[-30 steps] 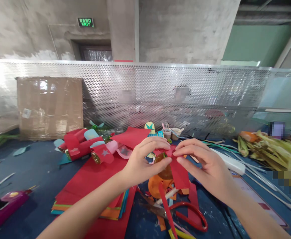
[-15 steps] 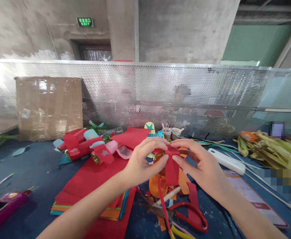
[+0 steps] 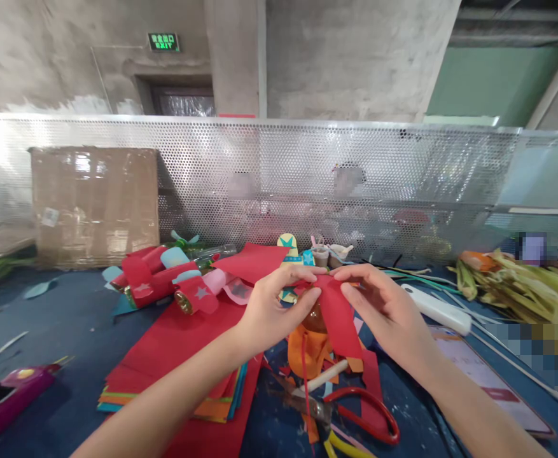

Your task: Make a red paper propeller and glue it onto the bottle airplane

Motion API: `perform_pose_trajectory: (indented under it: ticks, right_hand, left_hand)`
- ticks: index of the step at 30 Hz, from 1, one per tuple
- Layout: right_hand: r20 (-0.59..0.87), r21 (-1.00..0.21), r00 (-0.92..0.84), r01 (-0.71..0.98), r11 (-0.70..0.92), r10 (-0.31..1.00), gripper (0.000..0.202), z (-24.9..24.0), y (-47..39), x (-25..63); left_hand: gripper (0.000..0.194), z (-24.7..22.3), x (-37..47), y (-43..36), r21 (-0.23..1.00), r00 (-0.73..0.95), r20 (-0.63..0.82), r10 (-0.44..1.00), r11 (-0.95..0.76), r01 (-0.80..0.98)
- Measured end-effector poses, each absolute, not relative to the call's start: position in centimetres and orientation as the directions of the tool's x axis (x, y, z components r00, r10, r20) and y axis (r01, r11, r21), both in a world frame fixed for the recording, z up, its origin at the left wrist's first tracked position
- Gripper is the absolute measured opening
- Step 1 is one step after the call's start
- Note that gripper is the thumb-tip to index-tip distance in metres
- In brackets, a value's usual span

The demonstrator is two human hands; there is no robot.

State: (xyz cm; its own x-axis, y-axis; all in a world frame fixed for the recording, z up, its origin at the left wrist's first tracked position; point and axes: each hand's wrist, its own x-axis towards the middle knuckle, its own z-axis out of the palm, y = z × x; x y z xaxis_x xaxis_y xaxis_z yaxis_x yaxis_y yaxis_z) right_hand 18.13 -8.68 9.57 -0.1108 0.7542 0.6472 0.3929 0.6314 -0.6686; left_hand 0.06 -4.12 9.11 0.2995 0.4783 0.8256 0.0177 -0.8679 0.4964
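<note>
Strip of red paper (image 3: 338, 324) caught in a double pinch

And it's both hands on the paper at the middle of the desk (image 3: 76, 324)! The left hand (image 3: 276, 308) comes in from its side, grip pressed together, thumb below and fingers above, pinching the strip at its upper end. The right hand (image 3: 386, 312) mirrors it just beside, thumb and forefinger pinching the same end, and the strip hangs slanting from there, held above the desk. Right behind it, half covered, a shiny brown object (image 3: 314, 318); whether any fingertip touches it, nobody can tell from this angle!

Look below: an orange piece (image 3: 305, 353), a pale stick (image 3: 324, 376) lying aslant, and near it a metal tool (image 3: 319, 410) with a looped red handle. On the left, a stack of coloured sheets (image 3: 174, 353), red on top, with star-marked red rolls (image 3: 164, 283) beyond. Over on the right, a white device (image 3: 436, 310) near a screen (image 3: 491, 381), corn husks (image 3: 512, 286) further out
</note>
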Motion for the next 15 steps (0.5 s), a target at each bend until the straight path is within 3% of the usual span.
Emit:
perform_pose_trajectory:
  ticks: [10, 15]
  right_hand:
    - [0.655, -0.672, -0.118, 0.359, 0.647, 0.746, 0.013, 9.14, -8.36, 17.88]
    - [0.715, -0.589, -0.133, 0.414, 0.694, 0.687, 0.012, 9.32, -8.28, 18.07]
  left_hand:
    - [0.006, 9.01, -0.11, -3.98, 0.571, 0.331, 0.787, 0.520, -0.818, -0.071]
    - [0.007, 9.04, 0.08, -3.93, 0.635, 0.307, 0.754, 0.580, -0.763, -0.118]
